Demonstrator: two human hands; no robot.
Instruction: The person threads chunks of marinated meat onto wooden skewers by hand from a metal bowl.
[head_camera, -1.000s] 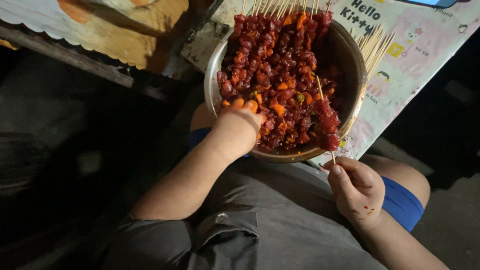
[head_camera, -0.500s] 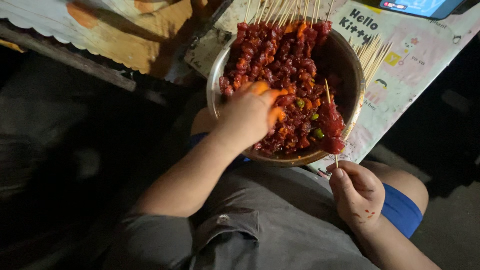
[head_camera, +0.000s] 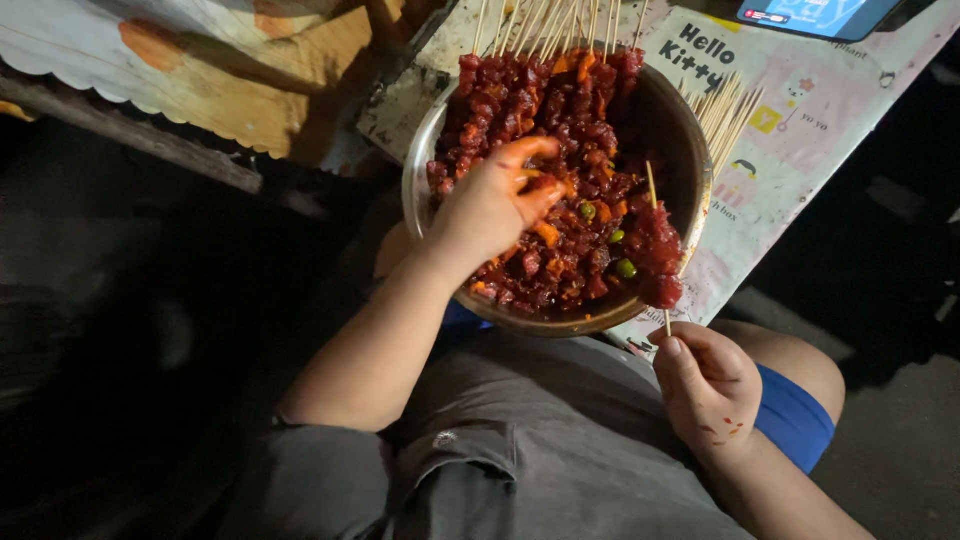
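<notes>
Metal bowl (head_camera: 690, 150) sits on your lap, against the table edge. It is heaped with red marinated meat chunks (head_camera: 590, 190), with orange and green vegetable bits mixed in. Finished skewers (head_camera: 540, 60) are stacked at the far rim, sticks fanning outward. Your left hand (head_camera: 495, 205) rests in the bowl, fingers pinched on a meat piece. Your right hand (head_camera: 705, 385) grips the half-loaded skewer (head_camera: 655, 245) by its lower end, upright over the near rim. Bare sticks (head_camera: 725, 110) lie right of the bowl.
</notes>
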